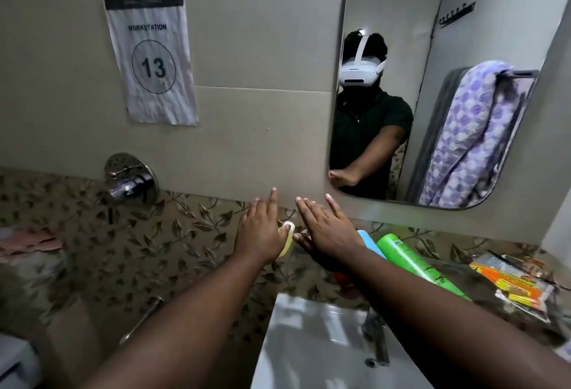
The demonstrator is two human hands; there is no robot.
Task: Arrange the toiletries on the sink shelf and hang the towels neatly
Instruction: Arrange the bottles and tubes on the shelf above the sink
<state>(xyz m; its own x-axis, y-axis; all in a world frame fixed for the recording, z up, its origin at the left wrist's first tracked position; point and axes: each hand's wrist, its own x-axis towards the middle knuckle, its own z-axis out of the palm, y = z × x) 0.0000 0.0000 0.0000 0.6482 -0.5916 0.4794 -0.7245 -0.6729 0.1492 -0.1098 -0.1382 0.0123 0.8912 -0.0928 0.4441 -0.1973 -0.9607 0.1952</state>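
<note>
Wall sign (151,57) reads "WORKSTATION 13". Print on the green tube (414,265) and orange packets (519,283) is too blurred to read. Left hand (259,231) and right hand (327,228) are flat with fingers straight, just apart. The left thumb touches the white cap of the yellow bottle (285,241). Tube and packets lie on the shelf (463,268) above the sink (309,342). Purple towel (472,135) hangs, seen in the mirror (386,11).

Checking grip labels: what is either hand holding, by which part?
Nothing gripped. Thumb of left hand touches yellow bottle at its cap; right hand open.

Bottle (285,241), tube (411,262), packets (519,286) left to right, apparently behind sink (309,342).
</note>
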